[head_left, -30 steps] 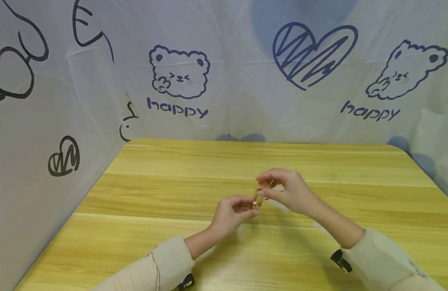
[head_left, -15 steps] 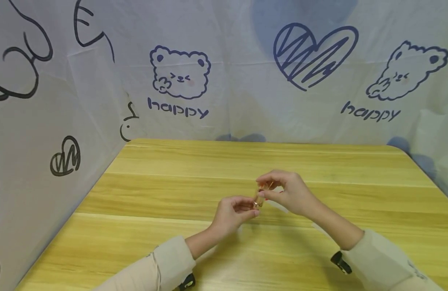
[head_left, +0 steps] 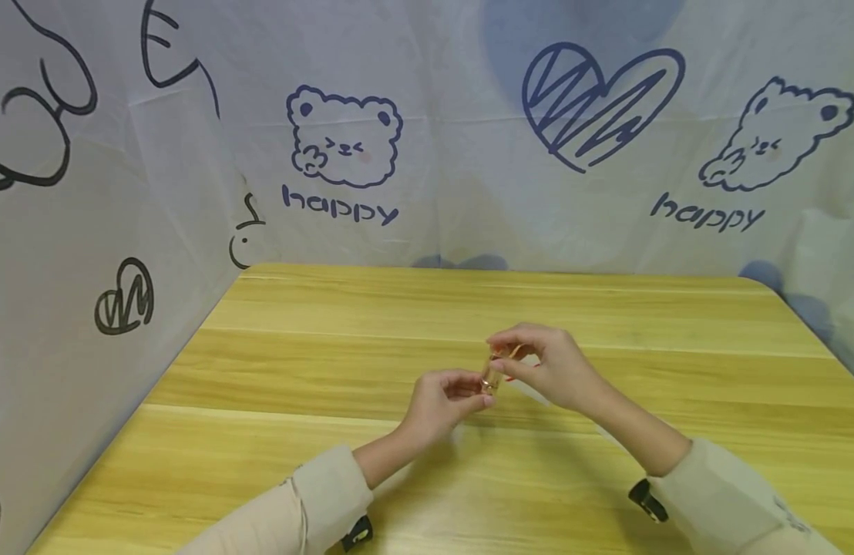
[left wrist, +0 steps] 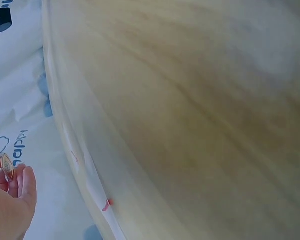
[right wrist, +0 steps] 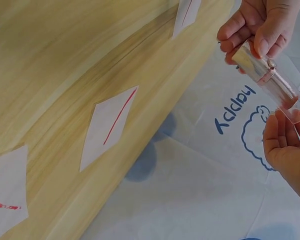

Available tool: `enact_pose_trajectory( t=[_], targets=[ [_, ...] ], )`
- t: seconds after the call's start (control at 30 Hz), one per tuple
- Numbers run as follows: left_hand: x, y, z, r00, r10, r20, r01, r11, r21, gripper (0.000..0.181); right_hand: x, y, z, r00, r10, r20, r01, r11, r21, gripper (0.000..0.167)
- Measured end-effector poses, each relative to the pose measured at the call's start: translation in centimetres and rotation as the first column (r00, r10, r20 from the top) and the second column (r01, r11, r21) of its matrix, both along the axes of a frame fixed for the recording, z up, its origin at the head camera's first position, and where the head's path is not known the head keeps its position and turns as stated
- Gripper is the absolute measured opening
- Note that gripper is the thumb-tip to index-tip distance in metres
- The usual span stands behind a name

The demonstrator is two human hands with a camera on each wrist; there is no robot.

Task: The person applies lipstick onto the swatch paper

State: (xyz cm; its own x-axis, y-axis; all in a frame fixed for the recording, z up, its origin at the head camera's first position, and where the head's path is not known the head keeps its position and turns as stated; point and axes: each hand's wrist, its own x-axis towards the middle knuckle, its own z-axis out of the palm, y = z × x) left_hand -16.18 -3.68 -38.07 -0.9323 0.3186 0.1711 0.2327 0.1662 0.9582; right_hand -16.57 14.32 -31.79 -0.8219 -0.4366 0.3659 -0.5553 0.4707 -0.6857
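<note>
Both hands hold a lipstick tube (head_left: 492, 379) in the air above the table. My left hand (head_left: 437, 405) grips the shiny gold base at its lower end. At the upper end, the fingers and thumb of my right hand (head_left: 555, 366) pinch the clear part. In the right wrist view the lipstick (right wrist: 257, 65) shows a gold base and a transparent cap, with reddish colour inside. There the left hand (right wrist: 267, 25) is at the top and the right hand (right wrist: 290, 155) at the lower right. The left wrist view catches only the gold end (left wrist: 7, 166) beside the fingers.
White paper slips lie on the wooden table (head_left: 295, 362). One slip (right wrist: 110, 127) bears a thin red line, another (right wrist: 7, 192) a thicker red smear, and a third (right wrist: 187, 15) a red line. A printed cloth (head_left: 455, 154) hangs behind the table.
Both hands keep their hold on the lipstick at nearly the same place; the hands and the tube shift only very slightly.
</note>
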Motion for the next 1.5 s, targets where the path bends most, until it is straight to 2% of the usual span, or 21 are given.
enact_pose_trajectory(
  t=[0.23,0.4,0.5,0.7,0.93,1.07,1.2,1.37,1.5],
  targets=[
    [-0.9,-0.1,-0.2,1.000,0.014,-0.004,-0.014,1.000,0.008,0.024,-0.6,-0.3,-0.1,1.000,0.012,-0.002,-0.012,1.000,-0.010,0.023],
    [-1.8,-0.2,-0.6,1.000,0.028,0.000,-0.028,1.000,0.000,0.027,-1.5,-0.8,-0.3,0.998,0.014,-0.067,-0.015,1.000,-0.024,0.026],
    [-2.5,-0.2,-0.6,0.999,0.034,0.004,-0.034,0.999,-0.012,0.028,-2.1,-1.0,-0.3,0.997,0.005,-0.078,-0.007,1.000,-0.025,0.026],
    [-4.1,-0.3,-0.3,0.999,0.020,-0.037,-0.022,0.998,-0.058,0.023,-3.5,-1.2,-0.2,0.999,-0.053,-0.006,0.053,0.998,0.025,0.021],
    [-5.8,-0.3,-0.3,0.998,-0.005,-0.066,-0.006,0.987,-0.163,0.018,-4.9,-1.5,-0.6,0.994,-0.103,0.045,0.101,0.994,0.044,0.021],
    [-6.7,-0.3,-0.6,0.996,0.003,-0.090,-0.023,0.974,-0.225,0.020,-5.6,-1.7,-1.1,0.990,-0.121,0.072,0.119,0.992,0.033,0.022],
    [-7.5,-0.2,-1.0,0.996,0.006,-0.091,-0.029,0.967,-0.253,0.021,-6.2,-1.9,-1.6,0.989,-0.121,0.082,0.119,0.992,0.033,0.021],
    [-8.3,-0.2,-1.5,0.996,0.006,-0.084,-0.030,0.956,-0.292,0.021,-6.8,-2.2,-2.3,0.988,-0.127,0.087,0.123,0.991,0.046,0.021],
    [-8.8,-0.3,-1.7,0.995,-0.003,-0.104,-0.032,0.941,-0.337,0.020,-7.0,-2.5,-2.7,0.984,-0.140,0.107,0.136,0.990,0.046,0.020]
  ],
)
